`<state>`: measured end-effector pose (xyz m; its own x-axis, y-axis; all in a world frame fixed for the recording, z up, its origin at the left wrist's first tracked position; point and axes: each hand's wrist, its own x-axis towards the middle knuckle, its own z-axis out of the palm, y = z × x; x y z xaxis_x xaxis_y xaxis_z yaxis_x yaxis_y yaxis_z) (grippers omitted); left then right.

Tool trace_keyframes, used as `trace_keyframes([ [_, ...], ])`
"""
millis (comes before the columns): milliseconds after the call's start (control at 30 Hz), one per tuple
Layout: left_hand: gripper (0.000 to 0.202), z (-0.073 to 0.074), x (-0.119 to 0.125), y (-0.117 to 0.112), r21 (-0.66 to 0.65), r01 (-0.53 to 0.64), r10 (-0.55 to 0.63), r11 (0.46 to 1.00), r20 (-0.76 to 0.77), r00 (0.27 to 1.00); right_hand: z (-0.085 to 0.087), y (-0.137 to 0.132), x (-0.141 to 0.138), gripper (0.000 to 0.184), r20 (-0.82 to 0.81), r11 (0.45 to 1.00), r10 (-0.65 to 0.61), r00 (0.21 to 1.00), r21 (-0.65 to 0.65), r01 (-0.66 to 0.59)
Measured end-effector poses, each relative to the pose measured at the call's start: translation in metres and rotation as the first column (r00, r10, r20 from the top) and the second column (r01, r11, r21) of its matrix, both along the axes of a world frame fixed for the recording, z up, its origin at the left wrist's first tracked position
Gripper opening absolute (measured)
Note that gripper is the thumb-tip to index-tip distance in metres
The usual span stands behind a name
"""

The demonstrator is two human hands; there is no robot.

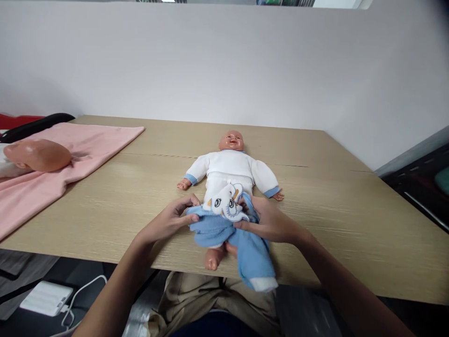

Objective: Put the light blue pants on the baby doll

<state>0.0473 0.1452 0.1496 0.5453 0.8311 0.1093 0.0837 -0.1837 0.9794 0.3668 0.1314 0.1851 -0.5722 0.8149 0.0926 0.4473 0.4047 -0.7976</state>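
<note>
A baby doll in a white long-sleeved top with blue cuffs lies on its back, feet toward me. Light-blue baby pants with a white elephant face on the front are bunched over its lower body. My left hand pinches the waist at the left side. At the right side my right hand grips the same fabric, thumb on top. One pant leg hangs limp over the table edge, its white end lowest. A bare doll foot shows below the cloth; the other leg is mostly hidden.
The wooden table meets a pale wall. At the left a second doll lies on a pink blanket. Below the table edge is a white box with a cable. A dark object stands at the right.
</note>
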Motion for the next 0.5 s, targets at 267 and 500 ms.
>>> trace_keyframes([
  [267,0.035,0.000,0.001,0.005,-0.036,-0.276,0.278,0.960,0.194,0.941,-0.016,-0.024,0.034,0.033,-0.340,0.968,-0.141,0.930,-0.242,0.058],
  [500,0.044,0.004,-0.008,0.008,0.018,-0.237,0.237,0.971,-0.042,0.970,0.004,-0.039,0.023,0.036,0.076,0.993,0.084,0.994,0.073,-0.089],
])
